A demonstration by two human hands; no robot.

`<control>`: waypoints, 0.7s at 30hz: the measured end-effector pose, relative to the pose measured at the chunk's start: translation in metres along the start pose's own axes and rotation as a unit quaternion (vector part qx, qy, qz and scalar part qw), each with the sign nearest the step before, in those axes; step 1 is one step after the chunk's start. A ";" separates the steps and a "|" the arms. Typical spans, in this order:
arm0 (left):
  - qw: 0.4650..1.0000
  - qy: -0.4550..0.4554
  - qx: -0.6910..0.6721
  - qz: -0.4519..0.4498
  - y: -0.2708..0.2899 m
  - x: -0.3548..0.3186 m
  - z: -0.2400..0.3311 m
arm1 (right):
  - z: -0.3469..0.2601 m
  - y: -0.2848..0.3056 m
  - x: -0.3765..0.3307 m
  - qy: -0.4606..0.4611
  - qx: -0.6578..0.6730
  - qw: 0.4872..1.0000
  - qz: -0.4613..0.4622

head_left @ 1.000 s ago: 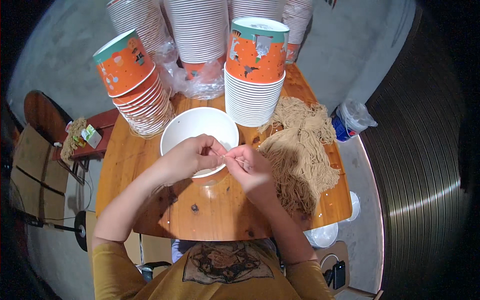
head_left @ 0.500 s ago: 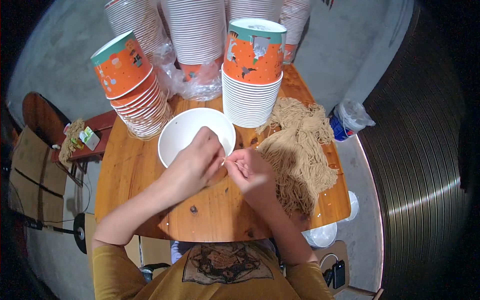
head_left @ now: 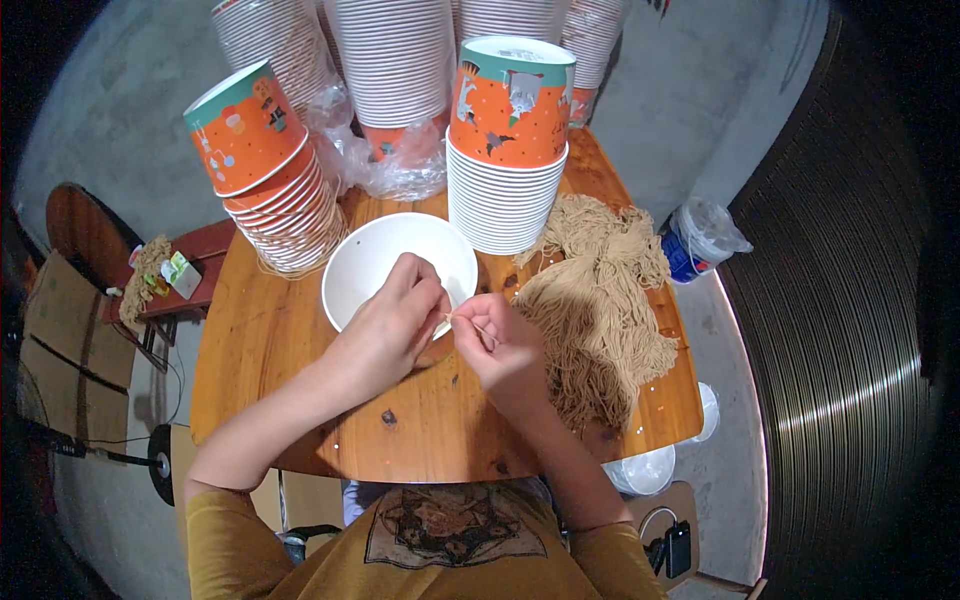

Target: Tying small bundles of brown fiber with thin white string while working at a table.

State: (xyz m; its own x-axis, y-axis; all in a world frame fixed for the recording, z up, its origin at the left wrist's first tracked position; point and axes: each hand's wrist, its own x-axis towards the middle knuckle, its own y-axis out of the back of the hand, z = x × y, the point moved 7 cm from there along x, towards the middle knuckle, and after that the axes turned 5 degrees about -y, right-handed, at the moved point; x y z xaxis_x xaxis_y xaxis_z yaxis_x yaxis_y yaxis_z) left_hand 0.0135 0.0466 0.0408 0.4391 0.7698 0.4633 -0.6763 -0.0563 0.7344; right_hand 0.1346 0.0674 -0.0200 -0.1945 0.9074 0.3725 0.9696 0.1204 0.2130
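Observation:
My left hand point(head_left: 392, 325) rests over the near rim of a white paper bowl point(head_left: 385, 262) on the wooden table point(head_left: 270, 350), fingers pinched on a thin tan string point(head_left: 462, 320). My right hand point(head_left: 497, 345) is just to its right, pinching the same string. Both hands meet at the bowl's right rim. A large heap of tan string point(head_left: 600, 300) lies to the right of my right hand.
Stacks of orange and teal paper bowls stand behind: a tilted stack point(head_left: 265, 170) at left, an upright stack point(head_left: 508, 140) beside the string heap, taller white-sided stacks point(head_left: 390, 60) at the back. Crumpled clear plastic point(head_left: 385, 160) lies between them. A small side table point(head_left: 160, 280) stands at left.
My left hand has slid right and forward over the bowl's rim. Both hands stay pinched together on the string, shifted slightly toward me.

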 end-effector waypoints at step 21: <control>0.976 0.163 -0.123 0.070 -0.006 -0.011 -0.021 | -0.021 0.001 -0.008 0.103 -0.113 0.986 0.070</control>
State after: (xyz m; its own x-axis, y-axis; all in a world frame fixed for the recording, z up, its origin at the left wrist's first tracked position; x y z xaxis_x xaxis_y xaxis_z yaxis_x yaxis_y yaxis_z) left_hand 0.0008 0.0515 0.0207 0.1475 0.9291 0.3391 -0.8559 -0.0519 0.5145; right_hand 0.1337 0.0515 -0.0035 -0.1096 0.8052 0.5828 0.9361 -0.1136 0.3329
